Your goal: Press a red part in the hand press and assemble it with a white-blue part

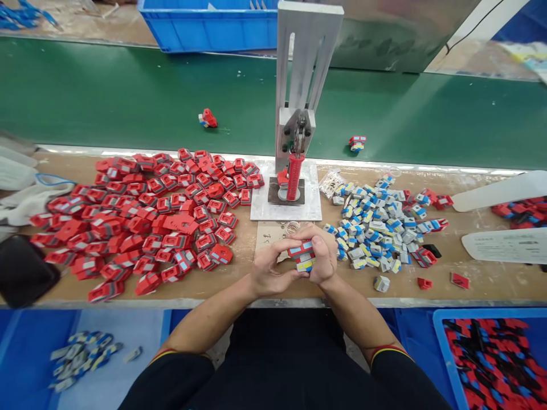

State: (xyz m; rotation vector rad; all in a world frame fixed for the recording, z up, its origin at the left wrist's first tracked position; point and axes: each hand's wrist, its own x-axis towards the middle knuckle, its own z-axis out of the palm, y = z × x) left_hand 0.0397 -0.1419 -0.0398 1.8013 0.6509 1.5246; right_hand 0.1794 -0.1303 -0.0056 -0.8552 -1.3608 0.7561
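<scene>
Both my hands meet at the bench's front edge around one small assembly, a red plastic shell with a grey, blue and yellow insert. My left hand grips it from the left and my right hand from the right, fingers curled over it. Just behind them stands a small hand press with a red ribbed handle on a white base plate. A big heap of red shells lies to the left, a heap of grey-blue-yellow inserts to the right.
A green conveyor belt runs behind the bench, carrying two finished pieces. A blue crate sits beyond it. A blue bin of red and black parts is at lower right; a black object lies at far left.
</scene>
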